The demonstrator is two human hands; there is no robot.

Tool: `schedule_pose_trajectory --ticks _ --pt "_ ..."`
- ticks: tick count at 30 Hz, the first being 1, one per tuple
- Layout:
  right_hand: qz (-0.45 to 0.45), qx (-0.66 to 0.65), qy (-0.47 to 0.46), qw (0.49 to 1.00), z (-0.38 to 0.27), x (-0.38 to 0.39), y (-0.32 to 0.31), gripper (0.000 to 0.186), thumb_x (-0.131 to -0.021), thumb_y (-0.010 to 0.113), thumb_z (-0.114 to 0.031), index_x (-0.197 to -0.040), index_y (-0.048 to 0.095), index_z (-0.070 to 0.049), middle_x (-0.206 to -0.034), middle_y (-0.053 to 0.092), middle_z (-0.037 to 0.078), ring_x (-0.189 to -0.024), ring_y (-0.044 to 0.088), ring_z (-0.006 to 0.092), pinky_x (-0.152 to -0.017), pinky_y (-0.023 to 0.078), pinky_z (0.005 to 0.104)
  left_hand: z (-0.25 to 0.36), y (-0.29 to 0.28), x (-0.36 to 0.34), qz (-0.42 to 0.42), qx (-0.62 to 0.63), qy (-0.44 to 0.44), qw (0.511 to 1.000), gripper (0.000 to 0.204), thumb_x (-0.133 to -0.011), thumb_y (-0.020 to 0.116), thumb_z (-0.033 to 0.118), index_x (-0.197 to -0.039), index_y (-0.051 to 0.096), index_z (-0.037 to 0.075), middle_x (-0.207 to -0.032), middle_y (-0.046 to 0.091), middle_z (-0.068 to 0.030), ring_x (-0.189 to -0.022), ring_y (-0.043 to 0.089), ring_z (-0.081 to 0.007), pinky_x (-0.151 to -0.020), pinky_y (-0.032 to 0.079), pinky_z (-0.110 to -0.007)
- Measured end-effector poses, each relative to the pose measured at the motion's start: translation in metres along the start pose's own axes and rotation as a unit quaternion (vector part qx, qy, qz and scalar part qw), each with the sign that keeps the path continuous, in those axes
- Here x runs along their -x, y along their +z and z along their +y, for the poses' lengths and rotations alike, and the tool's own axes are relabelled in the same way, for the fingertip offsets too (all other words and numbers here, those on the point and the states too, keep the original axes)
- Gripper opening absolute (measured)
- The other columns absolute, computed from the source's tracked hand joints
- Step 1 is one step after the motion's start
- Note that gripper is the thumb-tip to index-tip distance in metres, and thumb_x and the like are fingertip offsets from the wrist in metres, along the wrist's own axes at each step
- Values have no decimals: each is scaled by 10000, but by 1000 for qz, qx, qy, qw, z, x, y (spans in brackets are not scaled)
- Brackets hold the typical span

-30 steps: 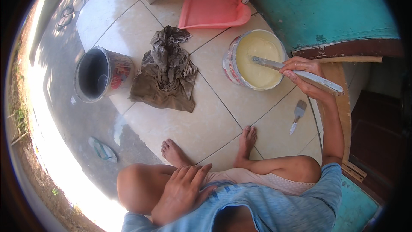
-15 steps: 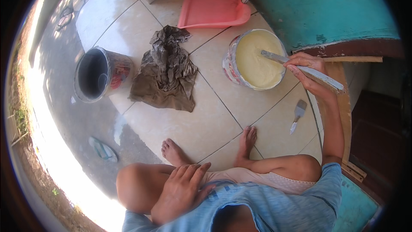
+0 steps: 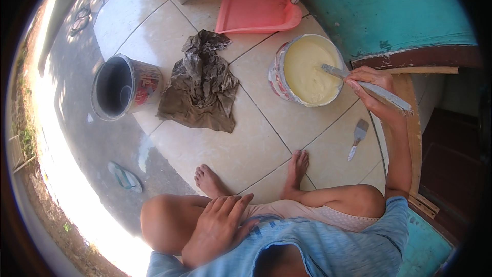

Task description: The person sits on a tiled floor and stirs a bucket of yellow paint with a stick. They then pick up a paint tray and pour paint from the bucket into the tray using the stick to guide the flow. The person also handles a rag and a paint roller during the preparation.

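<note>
My right hand [image 3: 373,88] is closed round a flat, paint-smeared wooden stick [image 3: 387,95]. The stick slants over the rim of a bucket [image 3: 277,74], and its far end dips into the thick pale-yellow paint [image 3: 307,77] inside. Faint swirls mark the paint around that end. My left hand [image 3: 218,223] rests across my left thigh, its fingers stretched out and holding nothing. On the tiles nearer to me than the bucket lies a flat paintbrush [image 3: 357,137] with a white-tipped handle.
Left of the paint bucket lies a crumpled brown cloth [image 3: 200,95], with a second, dark-insided bucket [image 3: 148,84] beyond it. A pink dustpan [image 3: 251,5] stands behind. A turquoise wall [image 3: 400,10] and a wooden strip [image 3: 428,70] border the right; a sandal [image 3: 124,177] lies left.
My right hand has drawn the stick slightly to the right, so its dipped end sits nearer the bucket's right rim. My left hand stays on my thigh.
</note>
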State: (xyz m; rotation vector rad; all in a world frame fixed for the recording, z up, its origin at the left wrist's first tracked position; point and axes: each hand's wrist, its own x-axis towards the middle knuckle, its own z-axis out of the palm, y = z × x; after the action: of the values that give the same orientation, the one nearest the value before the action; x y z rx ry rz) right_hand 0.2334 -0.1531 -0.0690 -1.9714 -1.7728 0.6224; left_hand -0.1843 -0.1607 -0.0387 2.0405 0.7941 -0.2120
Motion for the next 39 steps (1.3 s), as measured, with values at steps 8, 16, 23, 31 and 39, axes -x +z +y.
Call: schedule_pose_trajectory --ticks 8,16,23,31,39 --pt "-106 -93 -74 987 -7 -1 2 105 -897 716 -57 -925 742 40 -867 717 144 -799 678 221 -697 531 314 1 0 0 3 3 10 1000 551 -920 690 351 -1346 562 25 -1093 650 -175 -1054 632 -335 -938 505 -409" --pt "0 -42 -17 999 -3 4 3 113 -904 703 -58 -943 742 41 -838 699 118 -739 645 194 -674 512 308 -2 1 1 7 -3 9 1000 544 -928 682 359 -1345 563 30 -1082 648 -172 -1041 633 -330 -928 504 -407" --pt "-81 -72 -75 991 0 0 5 104 -908 703 -46 -916 742 50 -905 718 144 -844 681 220 -750 533 314 -2 0 -1 2 -6 15 1000 550 -926 684 362 -1352 562 36 -1090 649 -175 -1051 632 -329 -936 501 -404" --pt "10 -42 -4 999 3 12 2 90 -909 697 -38 -943 745 29 -833 699 110 -746 641 168 -695 521 293 -2 -1 0 -3 3 -2 1000 552 -918 693 353 -1349 565 32 -1093 649 -176 -1056 631 -329 -938 502 -406" --pt "-40 -65 -64 995 3 13 13 96 -901 702 -33 -942 746 42 -879 714 140 -777 663 198 -706 534 309 1 0 -1 8 0 8 1000 558 -916 697 350 -1346 565 22 -1097 650 -180 -1059 626 -335 -943 502 -408"
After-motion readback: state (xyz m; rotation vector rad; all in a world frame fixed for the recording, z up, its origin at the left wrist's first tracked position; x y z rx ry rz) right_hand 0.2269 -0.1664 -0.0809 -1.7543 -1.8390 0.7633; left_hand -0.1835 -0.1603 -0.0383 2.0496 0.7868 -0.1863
